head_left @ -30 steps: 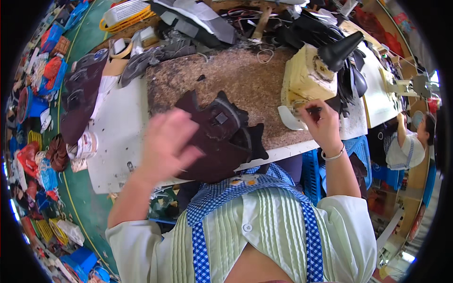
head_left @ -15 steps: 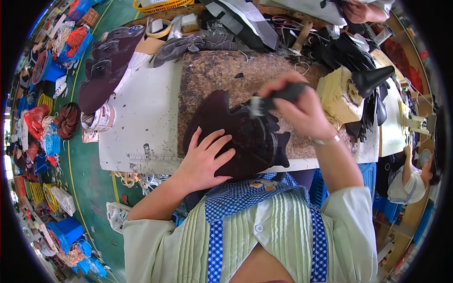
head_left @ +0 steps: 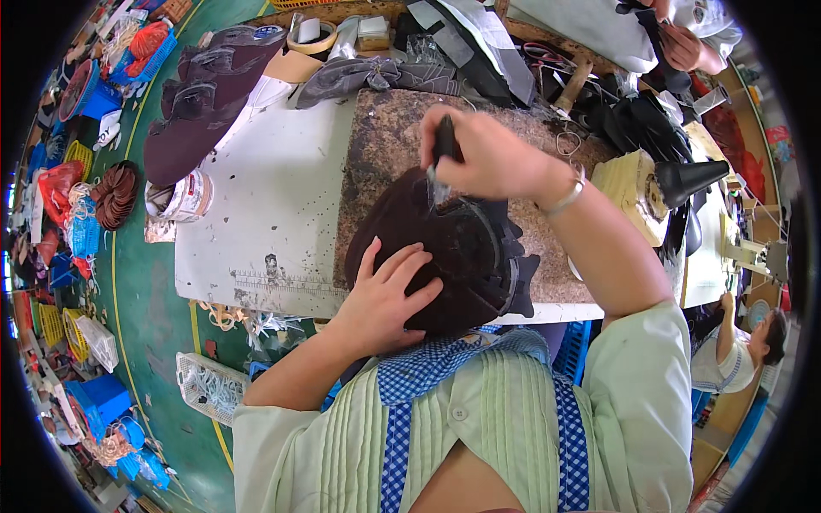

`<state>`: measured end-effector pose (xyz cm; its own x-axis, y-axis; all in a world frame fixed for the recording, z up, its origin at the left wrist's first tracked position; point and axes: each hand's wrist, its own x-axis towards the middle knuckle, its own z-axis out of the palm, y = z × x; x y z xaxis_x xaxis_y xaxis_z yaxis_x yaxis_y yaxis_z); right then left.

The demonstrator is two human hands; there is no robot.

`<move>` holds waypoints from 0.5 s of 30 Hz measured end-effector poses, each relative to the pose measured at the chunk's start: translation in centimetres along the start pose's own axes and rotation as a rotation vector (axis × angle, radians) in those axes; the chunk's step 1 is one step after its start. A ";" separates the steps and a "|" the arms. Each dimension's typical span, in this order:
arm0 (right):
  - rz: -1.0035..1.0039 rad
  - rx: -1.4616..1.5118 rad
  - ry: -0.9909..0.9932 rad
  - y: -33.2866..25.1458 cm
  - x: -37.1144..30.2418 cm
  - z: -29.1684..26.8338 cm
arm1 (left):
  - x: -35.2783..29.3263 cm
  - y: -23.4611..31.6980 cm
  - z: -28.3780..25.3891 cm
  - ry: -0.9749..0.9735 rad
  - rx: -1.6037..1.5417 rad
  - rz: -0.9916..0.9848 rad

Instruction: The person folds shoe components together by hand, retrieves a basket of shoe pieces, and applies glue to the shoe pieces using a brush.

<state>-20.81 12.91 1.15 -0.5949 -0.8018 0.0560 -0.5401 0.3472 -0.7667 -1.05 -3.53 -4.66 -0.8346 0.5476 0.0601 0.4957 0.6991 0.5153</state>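
A dark brown piece of material with a notched, tabbed right edge lies on the speckled brown board, overhanging the table's near edge. My left hand rests on its left part with fingers spread. My right hand grips the black handle of a brush. The brush is nearly upright, and its pale bristles meet the far edge of the brown piece, close to a glossy dark band. Motion slightly smears the bristles.
A stained white pot stands at the table's left edge beside stacked brown pieces. At the back are a tape roll, scissors and grey scraps. A yellowish block with a black cone stands right; another person's hand is far right.
My right hand has swung left with the brush, from the tabbed right side to the piece's far edge, turning the handle upright. My left hand stays spread on the piece.
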 end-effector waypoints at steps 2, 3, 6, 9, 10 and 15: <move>-0.032 0.131 -0.152 -0.4 -2.7 0.1 | 0.0 0.1 0.0 0.016 -0.006 -0.017; -0.012 0.025 -0.068 -0.5 -3.5 0.1 | 0.1 0.1 0.0 0.030 -0.004 -0.018; 0.181 -0.108 0.057 -1.0 -7.3 -0.4 | 0.1 0.2 0.0 0.009 -0.008 -0.032; 0.245 -0.128 0.103 -1.6 -8.7 1.1 | 0.1 0.2 0.1 0.050 0.003 -0.026; 0.352 -0.131 0.137 -1.7 -8.9 1.7 | 0.1 0.2 0.1 0.040 0.008 -0.018; 0.052 -0.024 0.233 -0.7 -9.2 2.8 | 0.2 0.4 0.0 0.066 0.005 -0.037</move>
<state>-13.26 18.69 -0.60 -0.7424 -0.6493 0.1651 -0.5175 0.3992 -0.7568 -1.01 -3.17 -4.49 -0.8663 0.4900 0.0971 0.4654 0.7209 0.5136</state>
